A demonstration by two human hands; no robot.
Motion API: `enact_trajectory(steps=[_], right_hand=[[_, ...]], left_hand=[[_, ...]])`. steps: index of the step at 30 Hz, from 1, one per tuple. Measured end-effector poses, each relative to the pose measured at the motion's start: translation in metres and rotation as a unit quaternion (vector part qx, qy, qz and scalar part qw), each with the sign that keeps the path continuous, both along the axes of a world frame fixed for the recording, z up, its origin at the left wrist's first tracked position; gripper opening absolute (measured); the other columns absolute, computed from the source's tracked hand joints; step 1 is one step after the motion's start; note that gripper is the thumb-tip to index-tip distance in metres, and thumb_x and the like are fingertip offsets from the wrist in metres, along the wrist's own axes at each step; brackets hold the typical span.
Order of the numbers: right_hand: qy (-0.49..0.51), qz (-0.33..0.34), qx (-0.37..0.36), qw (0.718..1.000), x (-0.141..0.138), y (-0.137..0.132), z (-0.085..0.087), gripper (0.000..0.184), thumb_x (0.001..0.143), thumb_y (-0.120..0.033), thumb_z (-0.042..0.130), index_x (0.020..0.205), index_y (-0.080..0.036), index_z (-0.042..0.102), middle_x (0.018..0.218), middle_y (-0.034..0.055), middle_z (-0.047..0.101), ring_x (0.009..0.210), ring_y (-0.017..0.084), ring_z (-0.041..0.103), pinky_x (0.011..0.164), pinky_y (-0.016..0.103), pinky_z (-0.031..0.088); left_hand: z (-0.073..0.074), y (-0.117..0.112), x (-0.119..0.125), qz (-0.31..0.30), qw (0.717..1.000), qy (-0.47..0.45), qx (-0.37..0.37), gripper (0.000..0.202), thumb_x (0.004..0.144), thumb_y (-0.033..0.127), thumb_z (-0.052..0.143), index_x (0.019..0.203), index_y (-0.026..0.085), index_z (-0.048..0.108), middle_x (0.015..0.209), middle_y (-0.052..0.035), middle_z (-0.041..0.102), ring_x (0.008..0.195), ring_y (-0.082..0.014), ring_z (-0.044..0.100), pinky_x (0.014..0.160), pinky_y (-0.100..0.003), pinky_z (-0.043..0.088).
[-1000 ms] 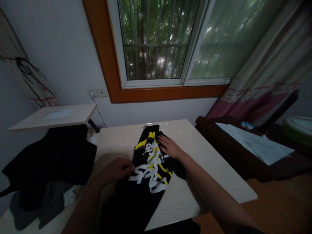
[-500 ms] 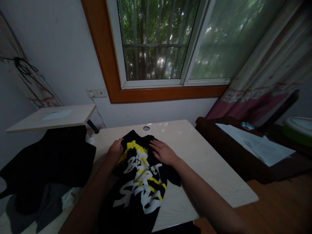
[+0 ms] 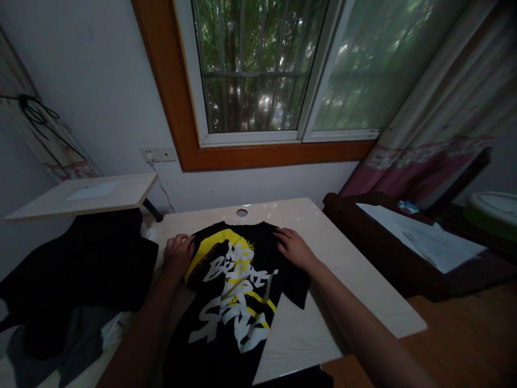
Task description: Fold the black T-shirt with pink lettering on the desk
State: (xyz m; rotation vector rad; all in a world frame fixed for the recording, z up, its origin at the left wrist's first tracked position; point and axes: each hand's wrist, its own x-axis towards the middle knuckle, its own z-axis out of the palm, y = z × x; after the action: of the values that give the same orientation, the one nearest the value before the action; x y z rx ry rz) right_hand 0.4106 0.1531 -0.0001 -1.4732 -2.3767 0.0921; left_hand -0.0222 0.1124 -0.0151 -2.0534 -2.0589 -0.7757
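A black T-shirt (image 3: 246,280) with white lettering and yellow marks lies spread on the pale wooden table (image 3: 347,285), its neckline toward the window. At its left shoulder edge, my left hand (image 3: 179,253) is closed with bent fingers on the fabric. My right hand (image 3: 297,249) rests on the opposite shoulder, its fingers stretched out and slightly apart on the cloth. One sleeve (image 3: 297,285) hangs out flat below my right forearm. The shirt's lower part runs toward me and out of the bottom of the view.
Dark clothes (image 3: 92,258) are heaped at the left, beneath a raised shelf (image 3: 84,196) with a paper on it. A dark brown piece of furniture (image 3: 363,258) holding a white sheet (image 3: 416,237) stands right of the table. A window (image 3: 262,81) is ahead.
My hands have moved apart, left hand leftward and right hand rightward. The shirt's shoulders have widened with them, and its bunched upper part has become flatter, with more lettering showing.
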Motion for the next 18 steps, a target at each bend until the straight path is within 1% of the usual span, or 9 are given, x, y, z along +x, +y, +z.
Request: enact_trajectory(steps=[3,5,7,9,11,13,15,16,18], right_hand=[[0.042,-0.032,-0.007,0.999,0.001,0.004,0.002,0.046,0.085,-0.012,0.049,0.127,-0.017,0.068,0.133,0.0103,0.062,0.123,0.025,0.055,0.111,0.04,0.041],[0.088,-0.054,-0.015,0.995,0.004,0.007,0.002,0.048,0.08,-0.007,0.048,0.122,-0.018,0.069,0.127,0.0101,0.063,0.115,0.023,0.06,0.108,0.036,0.043],[0.142,-0.089,-0.024,0.986,0.009,0.009,0.001,0.05,0.076,-0.008,0.052,0.121,-0.018,0.068,0.123,0.0102,0.062,0.109,0.021,0.063,0.104,0.033,0.046],[0.184,-0.142,-0.046,0.972,0.014,0.01,0.001,0.05,0.072,-0.011,0.057,0.121,-0.019,0.066,0.115,0.0094,0.063,0.101,0.022,0.065,0.097,0.033,0.05],[0.223,-0.169,-0.111,0.954,0.018,0.009,0.003,0.047,0.071,-0.014,0.062,0.118,-0.02,0.065,0.102,0.0064,0.067,0.091,0.022,0.067,0.086,0.034,0.053],[0.292,-0.144,-0.215,0.921,0.019,0.004,0.009,0.042,0.073,-0.018,0.063,0.115,-0.021,0.063,0.089,0.0028,0.069,0.079,0.02,0.066,0.073,0.032,0.053],[0.378,-0.091,-0.313,0.867,0.015,-0.003,0.018,0.042,0.077,-0.026,0.066,0.118,-0.022,0.059,0.081,-0.0003,0.068,0.066,0.017,0.062,0.061,0.028,0.049],[0.42,-0.067,-0.341,0.838,0.012,-0.007,0.024,0.045,0.078,-0.03,0.068,0.121,-0.022,0.058,0.078,-0.0018,0.066,0.062,0.016,0.06,0.057,0.026,0.047],[0.494,-0.03,-0.355,0.793,0.001,-0.016,0.038,0.051,0.078,-0.035,0.073,0.126,-0.024,0.057,0.073,-0.0046,0.062,0.058,0.013,0.056,0.054,0.024,0.043]], left_hand=[[-0.001,0.001,0.001,0.007,1.0,0.002,-0.005,0.035,0.094,0.032,0.049,0.121,0.026,0.069,0.128,-0.0088,0.067,0.122,-0.0324,0.049,0.101,-0.05,0.043],[-0.003,0.003,0.002,0.003,1.0,-0.008,0.002,0.037,0.094,0.031,0.046,0.124,0.026,0.067,0.133,-0.008,0.066,0.129,-0.0332,0.045,0.105,-0.053,0.04],[-0.006,0.005,0.001,0.004,1.0,-0.024,0.014,0.039,0.094,0.029,0.046,0.128,0.024,0.064,0.138,-0.0082,0.063,0.135,-0.0334,0.042,0.109,-0.055,0.037],[-0.009,0.007,0.0,0.006,0.999,-0.036,0.021,0.041,0.093,0.03,0.047,0.13,0.022,0.062,0.142,-0.0092,0.06,0.138,-0.0333,0.04,0.112,-0.055,0.035],[-0.01,0.009,-0.002,0.004,0.999,-0.047,0.026,0.043,0.092,0.032,0.048,0.131,0.021,0.061,0.144,-0.0108,0.058,0.138,-0.0332,0.04,0.114,-0.054,0.033],[-0.009,0.01,-0.005,-0.001,0.997,-0.064,0.04,0.042,0.092,0.033,0.049,0.129,0.02,0.062,0.142,-0.0126,0.058,0.137,-0.0323,0.042,0.115,-0.053,0.033],[-0.003,0.008,-0.007,-0.001,0.994,-0.088,0.069,0.038,0.092,0.032,0.048,0.123,0.019,0.065,0.136,-0.0141,0.061,0.133,-0.0308,0.046,0.115,-0.051,0.033],[0.002,0.006,-0.006,0.002,0.991,-0.099,0.085,0.035,0.092,0.032,0.048,0.118,0.019,0.067,0.132,-0.0142,0.063,0.13,-0.0299,0.049,0.115,-0.05,0.034],[0.016,0.0,-0.001,-0.006,0.987,-0.125,0.1,0.03,0.093,0.033,0.048,0.108,0.02,0.07,0.12,-0.0126,0.066,0.122,-0.0279,0.054,0.112,-0.048,0.038]])
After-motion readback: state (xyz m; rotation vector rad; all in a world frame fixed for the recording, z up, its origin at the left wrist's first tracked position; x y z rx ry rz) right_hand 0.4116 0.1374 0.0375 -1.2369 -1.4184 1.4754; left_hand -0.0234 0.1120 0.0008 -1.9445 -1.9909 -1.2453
